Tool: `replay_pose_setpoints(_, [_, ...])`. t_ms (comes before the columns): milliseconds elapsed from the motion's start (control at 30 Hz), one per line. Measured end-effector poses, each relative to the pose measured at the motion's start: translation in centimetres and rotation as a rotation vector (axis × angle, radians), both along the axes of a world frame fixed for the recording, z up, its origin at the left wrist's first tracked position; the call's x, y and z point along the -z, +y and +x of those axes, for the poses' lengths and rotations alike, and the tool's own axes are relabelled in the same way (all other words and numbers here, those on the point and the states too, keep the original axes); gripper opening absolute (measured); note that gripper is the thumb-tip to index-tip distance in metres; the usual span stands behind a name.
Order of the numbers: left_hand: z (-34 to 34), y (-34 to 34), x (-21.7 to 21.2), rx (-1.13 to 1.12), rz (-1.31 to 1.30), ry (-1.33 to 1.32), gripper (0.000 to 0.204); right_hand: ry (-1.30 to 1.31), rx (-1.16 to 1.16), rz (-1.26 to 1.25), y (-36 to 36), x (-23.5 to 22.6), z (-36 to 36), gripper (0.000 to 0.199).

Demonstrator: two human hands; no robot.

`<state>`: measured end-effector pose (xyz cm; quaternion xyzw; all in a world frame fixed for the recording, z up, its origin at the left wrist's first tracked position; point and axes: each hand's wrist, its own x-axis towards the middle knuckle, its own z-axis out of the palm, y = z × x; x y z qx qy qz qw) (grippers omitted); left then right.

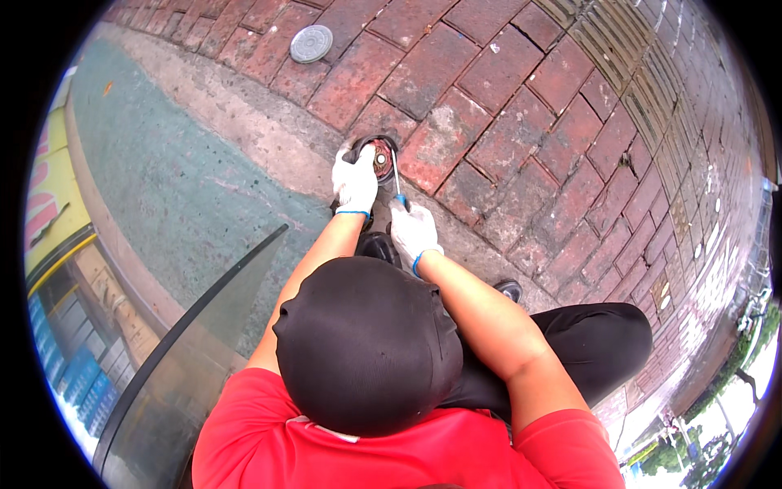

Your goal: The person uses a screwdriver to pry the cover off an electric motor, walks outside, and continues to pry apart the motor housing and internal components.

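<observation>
Low over the edge of the paving is a round, dark-rimmed part (pixel 381 153) with a reddish-brown inside and a small pale centre; its exact kind cannot be made out. My left hand (pixel 355 186), in a white glove with a blue cuff, grips its left side, fingers closed on the rim. In a matching glove, my right hand (pixel 415 231) is closed round the blue handle of a screwdriver (pixel 400 198). The thin metal shaft points away from me and lies along the part's right edge. Whether the tip touches it is hard to tell.
Red brick paving (pixel 456 122) stretches ahead and right, with a round grey cover (pixel 311 43) set in it. A pale concrete strip (pixel 220 106) borders a green floor (pixel 155 138) on the left. A dark-edged glass panel (pixel 195 342) stands close to my left arm.
</observation>
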<state>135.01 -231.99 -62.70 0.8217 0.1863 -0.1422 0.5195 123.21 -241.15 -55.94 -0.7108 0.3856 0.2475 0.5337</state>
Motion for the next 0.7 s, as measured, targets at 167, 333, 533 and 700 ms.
replay_pose_setpoints(167, [0.1, 0.1, -0.9, 0.024, 0.002, -0.001, 0.055, -0.083, -0.078, -0.004, -0.3, -0.5, 0.3, 0.048])
replay_pose_setpoints(333, [0.0, 0.2, -1.0, 0.057, 0.065, -0.040, 0.055, -0.149, -0.137, -0.035, -0.9, -0.9, 1.0, 0.049])
replay_pose_setpoints(533, [0.0, -0.3, -1.9, 0.061, 0.106, -0.029, 0.056, -0.098, -0.035, 0.009, -0.8, -0.6, 1.5, 0.047])
replay_pose_setpoints(700, [0.0, 0.3, -0.4, 0.034, 0.095, -0.002, 0.056, -0.047, -0.054, -0.081, 1.0, -0.5, 0.1, 0.049])
